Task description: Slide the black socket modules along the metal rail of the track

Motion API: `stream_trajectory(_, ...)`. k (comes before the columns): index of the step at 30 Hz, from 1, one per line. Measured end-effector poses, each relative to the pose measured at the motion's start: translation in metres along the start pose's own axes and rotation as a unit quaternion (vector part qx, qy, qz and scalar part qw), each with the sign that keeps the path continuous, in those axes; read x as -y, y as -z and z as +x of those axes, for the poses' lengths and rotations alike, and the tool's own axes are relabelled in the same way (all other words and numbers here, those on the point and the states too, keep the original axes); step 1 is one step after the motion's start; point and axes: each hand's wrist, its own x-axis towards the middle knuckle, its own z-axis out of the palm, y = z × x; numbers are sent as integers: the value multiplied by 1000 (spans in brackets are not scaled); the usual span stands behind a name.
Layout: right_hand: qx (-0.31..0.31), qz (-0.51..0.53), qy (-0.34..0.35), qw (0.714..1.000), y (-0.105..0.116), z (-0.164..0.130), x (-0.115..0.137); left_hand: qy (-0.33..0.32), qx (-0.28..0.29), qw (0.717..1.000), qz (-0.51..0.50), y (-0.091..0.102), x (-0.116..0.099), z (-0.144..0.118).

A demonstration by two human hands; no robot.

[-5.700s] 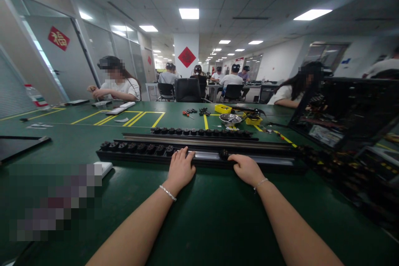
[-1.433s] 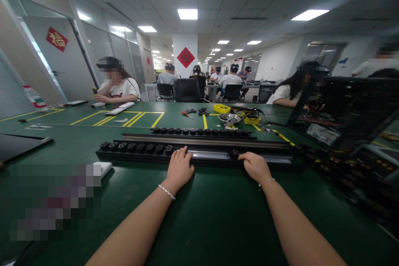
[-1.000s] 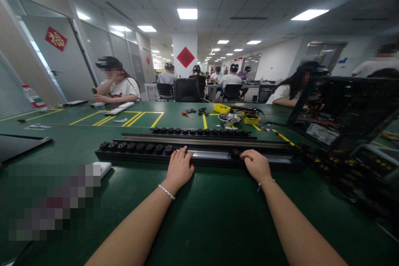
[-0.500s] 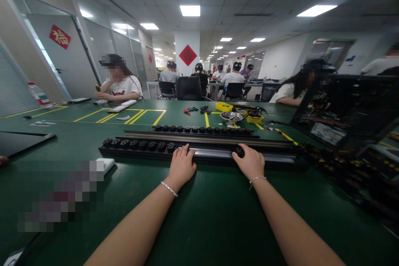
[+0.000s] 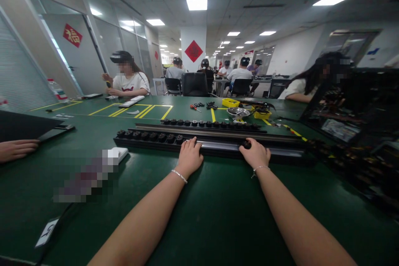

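Observation:
A long black rail (image 5: pixel 280 152) with a silver channel lies across the green table in front of me. Several black round parts (image 5: pixel 149 136) sit in a row along its left half. My left hand (image 5: pixel 189 156) rests palm down on the rail next to the end of that row, fingers together. My right hand (image 5: pixel 256 153) lies on the rail further right, its fingertips on one black round part (image 5: pixel 247 145) in the channel. A second rail (image 5: pixel 202 126) carrying another row of black parts lies just behind.
A metal bowl (image 5: pixel 238 112), yellow bins (image 5: pixel 231 102) and small tools lie further back. Dark equipment (image 5: pixel 352 112) stands at right. Another person's hand (image 5: pixel 17 149) rests at the left edge beside a black panel (image 5: pixel 28 126). Several seated people work beyond.
My right hand slid left along the rail with the black part under its fingertips. The view shifted, bringing another person's hand into sight at the left.

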Motion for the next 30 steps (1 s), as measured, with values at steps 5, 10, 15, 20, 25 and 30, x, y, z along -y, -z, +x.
stream_trajectory(5,-18,12,-5,1000,-3,1,-3,-2,3,1000,-9,1,2,0)
stream_trajectory(10,-17,15,-15,1000,-4,2,-4,-3,7,1000,-16,3,2,0)
stream_trajectory(15,-20,9,-6,1000,0,3,-5,4,22,1000,-22,3,2,1)
stream_trajectory(20,-23,-17,4,1000,4,2,-6,-3,17,1000,-19,2,3,1)
stream_trajectory(25,-13,-24,-1,1000,6,4,-7,0,18,1000,-22,4,2,1)
stream_trajectory(30,-23,-19,4,1000,5,4,-8,2,19,1000,-17,4,2,1)
